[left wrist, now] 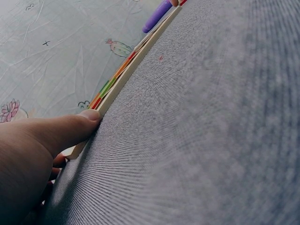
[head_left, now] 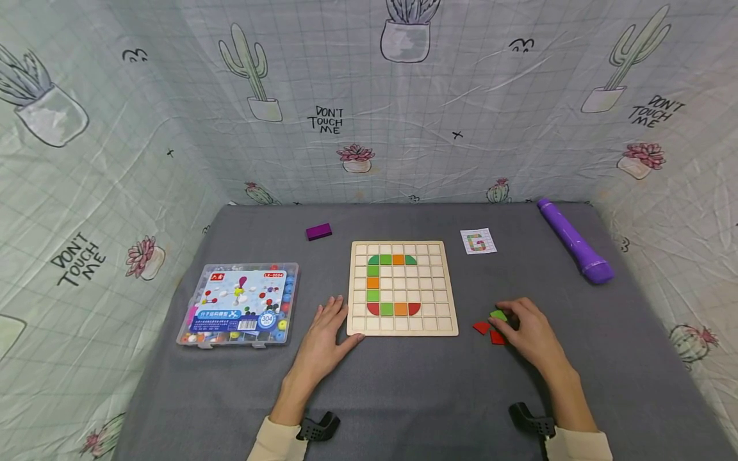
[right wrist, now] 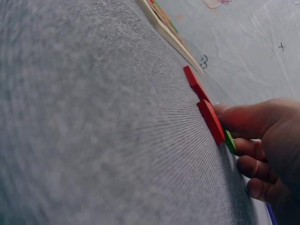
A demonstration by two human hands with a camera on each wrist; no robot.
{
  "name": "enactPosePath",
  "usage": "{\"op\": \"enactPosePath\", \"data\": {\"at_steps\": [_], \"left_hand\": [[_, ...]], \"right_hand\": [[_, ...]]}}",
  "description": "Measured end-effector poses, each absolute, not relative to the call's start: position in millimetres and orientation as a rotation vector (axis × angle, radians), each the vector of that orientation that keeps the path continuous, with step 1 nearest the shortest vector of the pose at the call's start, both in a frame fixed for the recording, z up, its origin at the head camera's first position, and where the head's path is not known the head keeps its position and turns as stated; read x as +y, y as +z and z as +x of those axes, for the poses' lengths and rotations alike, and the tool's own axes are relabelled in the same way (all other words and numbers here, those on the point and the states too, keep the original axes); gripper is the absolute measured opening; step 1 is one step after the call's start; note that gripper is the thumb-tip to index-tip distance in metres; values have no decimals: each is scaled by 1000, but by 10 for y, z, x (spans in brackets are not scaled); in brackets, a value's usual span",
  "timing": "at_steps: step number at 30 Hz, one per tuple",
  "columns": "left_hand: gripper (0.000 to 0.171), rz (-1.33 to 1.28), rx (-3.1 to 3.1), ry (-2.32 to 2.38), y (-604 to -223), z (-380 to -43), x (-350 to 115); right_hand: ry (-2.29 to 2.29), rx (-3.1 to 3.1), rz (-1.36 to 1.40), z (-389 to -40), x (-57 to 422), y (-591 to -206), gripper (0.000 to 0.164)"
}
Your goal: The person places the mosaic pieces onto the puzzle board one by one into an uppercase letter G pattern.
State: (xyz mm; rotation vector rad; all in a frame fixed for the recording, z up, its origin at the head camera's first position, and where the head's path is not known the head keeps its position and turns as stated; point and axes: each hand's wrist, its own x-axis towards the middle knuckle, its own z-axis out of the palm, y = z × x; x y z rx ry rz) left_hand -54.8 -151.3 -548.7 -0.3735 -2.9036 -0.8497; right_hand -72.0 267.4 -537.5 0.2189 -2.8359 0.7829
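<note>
A light wooden grid board (head_left: 403,328) lies mid-table, with green, orange and red tiles (head_left: 386,308) forming a C shape. My left hand (head_left: 326,330) rests at its lower left corner, fingers stretched along the left side. The left thumb (left wrist: 89,116) touches the board's edge in the left wrist view. To the right of the board, my right hand (head_left: 530,333) pinches a green tile (head_left: 498,315) between thumb and index finger, low over the cloth. Loose red tiles, a pointed one (head_left: 481,328) and a squarish one (right wrist: 211,121), lie right beside that thumb.
Behind the right hand lies a small pattern card (head_left: 478,241) showing a G-like shape. A purple microphone-shaped object (head_left: 573,240) lies at the far right. Left of the board are a clear plastic box of coloured beads (head_left: 239,306) and a small purple block (head_left: 319,232).
</note>
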Motion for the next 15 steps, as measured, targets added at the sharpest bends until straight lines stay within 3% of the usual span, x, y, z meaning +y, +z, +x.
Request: {"op": "enactPosePath", "data": {"at_steps": [8, 15], "left_hand": [[75, -367, -2912, -853, -5489, -546, -1522], [75, -356, -2921, -866, -5485, -543, -1527]], "right_hand": [[760, -2815, 263, -728, 2653, -5390, 38], [800, -2803, 277, -737, 2663, -5410, 34]]}}
